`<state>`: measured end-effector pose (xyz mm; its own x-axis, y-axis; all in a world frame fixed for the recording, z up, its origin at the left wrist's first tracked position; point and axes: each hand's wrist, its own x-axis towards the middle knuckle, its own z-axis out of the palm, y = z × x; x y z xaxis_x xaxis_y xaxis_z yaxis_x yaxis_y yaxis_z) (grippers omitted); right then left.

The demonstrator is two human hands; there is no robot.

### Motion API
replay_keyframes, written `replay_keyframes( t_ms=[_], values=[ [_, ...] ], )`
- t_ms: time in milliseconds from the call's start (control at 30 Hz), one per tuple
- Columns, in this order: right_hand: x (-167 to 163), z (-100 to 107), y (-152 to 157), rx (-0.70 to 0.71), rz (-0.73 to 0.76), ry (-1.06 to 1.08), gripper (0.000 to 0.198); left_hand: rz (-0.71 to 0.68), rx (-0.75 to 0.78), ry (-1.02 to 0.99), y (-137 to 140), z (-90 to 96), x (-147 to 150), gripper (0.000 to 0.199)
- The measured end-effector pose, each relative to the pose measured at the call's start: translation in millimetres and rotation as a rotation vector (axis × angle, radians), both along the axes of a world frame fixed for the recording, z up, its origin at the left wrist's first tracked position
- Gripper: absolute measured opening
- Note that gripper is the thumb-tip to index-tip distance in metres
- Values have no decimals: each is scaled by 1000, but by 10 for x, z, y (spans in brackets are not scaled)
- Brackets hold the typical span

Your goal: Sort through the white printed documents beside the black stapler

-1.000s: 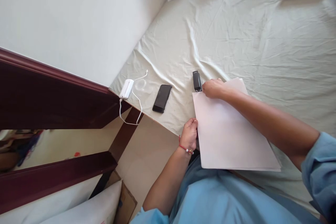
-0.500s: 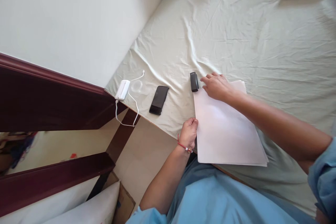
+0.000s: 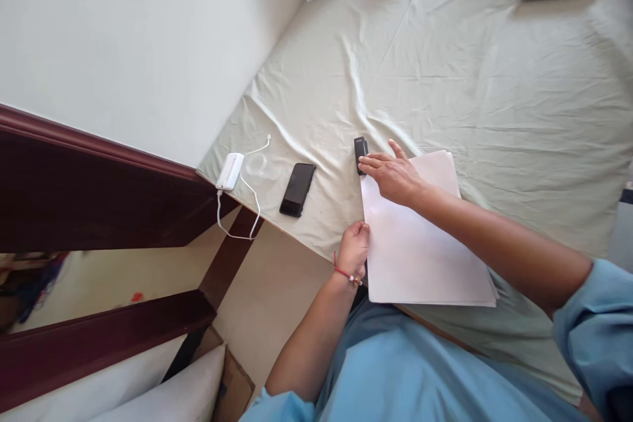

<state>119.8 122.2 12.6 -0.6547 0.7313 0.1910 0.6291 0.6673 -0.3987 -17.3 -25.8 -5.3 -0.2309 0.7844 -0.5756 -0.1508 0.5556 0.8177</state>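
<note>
Well left of the paper stack [image 3: 430, 257], a white box [image 3: 230, 171] trailed a white cable [image 3: 257, 201] whose loop hung over the surface's edge; a passing sleeve could have snagged it and dragged the box down. Nearer the stack, to its left, a black phone [image 3: 297, 190] lay flat, apart from both hands.

At the stack's left edge, the weak point seemed to be a grip on one side only: a loosened pinch could have let the sheets slide out of line, and the lower left corner, apparently past the surface's edge, could have sagged. There the left hand [image 3: 355, 247] pinched the paper between thumb and curled fingers, its forearm slanting up from the lap.

At the stack's upper left corner stood what looked like a black stapler [image 3: 360, 147]. An off-centre push, or a wrinkle in the cloth [image 3: 519, 112] beneath, might have skewed it off the corner; whether paper lay inside its mouth could not be told. Over that corner the right hand [image 3: 393, 179] was spread palm down, fingertips on the stapler's near end, one finger splayed away from the rest, the forearm crossing above the stack. How hard it pressed did not show.
</note>
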Motion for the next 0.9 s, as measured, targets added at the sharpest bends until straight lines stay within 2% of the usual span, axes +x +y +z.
replay_keyframes(
  t_ms=[133,300,433,567,667,733,800,900],
  values=[
    [153,37,-131,-42,-117,105,53,-72,104,134,-121,28,3,31],
    [565,27,-456,28,-423,319,42,-224,303,361,-425,114,-87,29],
    [806,-88,-672,-2,-597,424,48,-199,397,564,-659,144,-160,26],
    [858,-196,-775,-191,-671,589,69,-141,452,659,-825,157,-192,26],
    [857,-228,-828,-399,-713,742,76,-100,457,677,-911,183,-204,27],
    [864,-242,-868,-588,-654,869,70,-73,451,679,-945,197,-214,29],
    [877,-266,-908,-772,-524,987,61,-62,448,687,-959,198,-222,30],
    [899,-330,-955,-923,-417,1051,49,-86,431,700,-940,173,-224,31]
  ],
)
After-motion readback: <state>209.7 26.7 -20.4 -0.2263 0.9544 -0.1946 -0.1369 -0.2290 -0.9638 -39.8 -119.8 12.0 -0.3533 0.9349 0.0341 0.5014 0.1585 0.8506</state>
